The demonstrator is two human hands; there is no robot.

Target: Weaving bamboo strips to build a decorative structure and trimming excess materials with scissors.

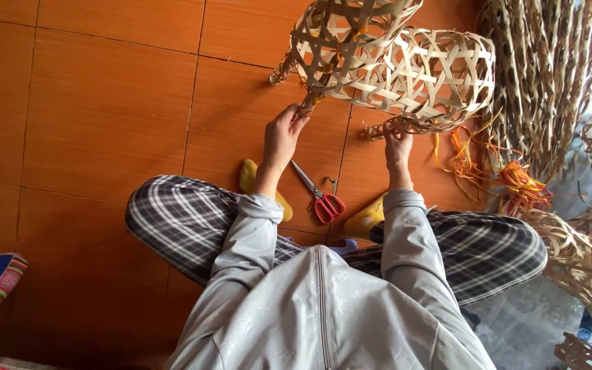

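— Where is the work piece at present?

— The open-weave basket of pale bamboo strips is held up above the orange tiled floor, toward its far edge, in front of the seated person's knees. It reads as two rounded lobes joined together, with a hexagonal lattice and loose strip ends projecting at the lower rim.

— State of the hands?

— The left hand has its fingers closed around a bundle of strip ends at the lower left of the weave. The right hand touches the frayed lower rim; its fingers are turned away from view, so I cannot tell whether they are clamped or merely resting.

— Hazards?

— Judged from here: the basket is supported only at two points on its rim. A slack left grip would likely let it tip toward the floor and spring the unfinished ends loose. Thin strips bent sharply may crack. The red-handled scissors lie on the floor between the yellow slippers, blades pointing away, just beside the feet; a shifted leg could strike them. The loose orange strips near the right edge could snag the rim.
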